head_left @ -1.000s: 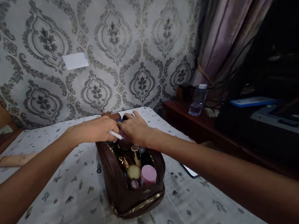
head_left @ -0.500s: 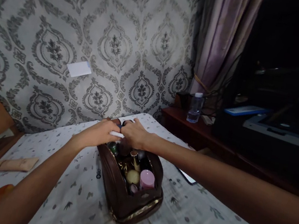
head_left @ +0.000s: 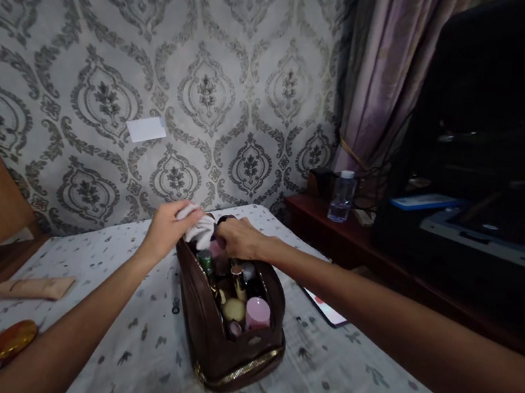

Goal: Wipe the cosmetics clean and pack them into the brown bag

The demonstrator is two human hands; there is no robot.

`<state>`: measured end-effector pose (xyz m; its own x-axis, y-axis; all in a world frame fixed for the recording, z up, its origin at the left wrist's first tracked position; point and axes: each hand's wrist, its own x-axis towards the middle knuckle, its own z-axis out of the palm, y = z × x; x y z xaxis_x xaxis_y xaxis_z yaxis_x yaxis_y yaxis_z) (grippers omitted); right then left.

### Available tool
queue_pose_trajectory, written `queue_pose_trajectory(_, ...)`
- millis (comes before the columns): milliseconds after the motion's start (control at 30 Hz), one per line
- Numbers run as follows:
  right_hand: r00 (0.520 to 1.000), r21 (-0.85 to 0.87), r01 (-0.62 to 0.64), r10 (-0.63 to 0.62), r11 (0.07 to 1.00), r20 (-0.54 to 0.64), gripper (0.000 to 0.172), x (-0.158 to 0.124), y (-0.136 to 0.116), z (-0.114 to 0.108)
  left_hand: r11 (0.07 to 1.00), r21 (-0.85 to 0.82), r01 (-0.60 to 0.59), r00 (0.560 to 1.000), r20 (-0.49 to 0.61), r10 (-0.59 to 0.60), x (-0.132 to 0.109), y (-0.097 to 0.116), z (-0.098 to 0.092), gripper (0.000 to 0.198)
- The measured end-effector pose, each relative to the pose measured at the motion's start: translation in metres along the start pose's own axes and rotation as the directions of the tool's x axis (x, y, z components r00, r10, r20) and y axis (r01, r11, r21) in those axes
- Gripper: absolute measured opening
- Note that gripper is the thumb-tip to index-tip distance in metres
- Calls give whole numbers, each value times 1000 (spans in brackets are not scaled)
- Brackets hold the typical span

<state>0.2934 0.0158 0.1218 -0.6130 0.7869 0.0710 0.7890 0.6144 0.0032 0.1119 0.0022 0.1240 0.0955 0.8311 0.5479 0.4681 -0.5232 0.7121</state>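
Note:
A brown cosmetic bag [head_left: 231,374] lies unzipped on the patterned sheet, its mouth facing up. My left hand [head_left: 165,233] is closed on a crumpled white cloth [head_left: 201,228] above the bag's far left edge. My right hand [head_left: 239,238] is at the far end of the opening, its fingers curled beside a dark part; what they grip is hidden. Inside the bag are a pink-lidded jar [head_left: 258,313], a round yellowish lid [head_left: 235,310], a green-capped item [head_left: 205,259] and several other small containers.
On the sheet [head_left: 127,328] to the left are a beige tube [head_left: 37,287] and a round amber container [head_left: 14,339]. A phone [head_left: 329,311] lies right of the bag. A water bottle [head_left: 342,197] stands on the dark red table, near a large black screen [head_left: 502,130].
My left hand has moved a little left and up, and the white cloth now shows spread out from its fingers. My right hand stays at the bag's far end. The view has shifted slightly.

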Motion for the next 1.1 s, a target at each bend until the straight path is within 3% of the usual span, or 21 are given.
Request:
queue_pose_trajectory(67, 1000, 5, 9, -9, 1000, 6, 14, -1, 2, -2, 970, -237, 44, 981, -175, -87, -4, 0, -6, 28)
queue_pose_trajectory(133, 1000, 1, 13, -13, 1000, -1, 14, -3, 2, -3, 890, -451, 73, 941, -263, -211, -10, 1, -14, 32)
queue_pose_trajectory(267, 1000, -40, 21, -22, 999, -17, 16, -4, -3, 0, 778, -608, 157, 876, -279, -394, -34, 0, -32, 41)
queue_pose_trajectory(333, 1000, -72, 25, -26, 997, -15, 16, -3, -5, 2, 790, -570, 227, 861, -261, -436, -51, -4, -41, 42)
queue_pose_trajectory(467, 999, -125, 40, -39, 991, 9, 27, -2, -7, 6, 872, -328, 362, 851, -266, -453, -89, -17, -57, 40)
queue_pose_trajectory(633, 998, -131, 58, -57, 990, 11, 49, -6, -7, 5, 825, -300, 479, 800, -238, -551, -131, -41, -68, 45)
queue_pose_trajectory(800, 998, -52, 55, -56, 997, -11, 15, -7, -3, -3, 809, -206, 551, 762, -272, -588, -167, -68, -86, 48)
queue_pose_trajectory(867, 997, -4, 50, -50, 999, -55, 9, -8, -1, -9, 816, -85, 572, 769, -290, -570, -180, -76, -97, 48)
queue_pose_trajectory(967, 986, 52, 15, -6, 999, -168, 14, -19, -3, -18, 846, 130, 518, 839, -270, -472, -198, -83, -110, 44)
queue_pose_trajectory(1067, 942, 116, -7, 46, 993, -332, 18, -44, -18, -24, 881, 320, 349, 937, -133, -323, -216, -88, -115, 39)
queue_pose_trajectory(1100, 900, 185, 43, 42, 982, -434, 15, -54, -27, -23, 879, 385, 279, 958, -55, -281, -223, -90, -114, 37)
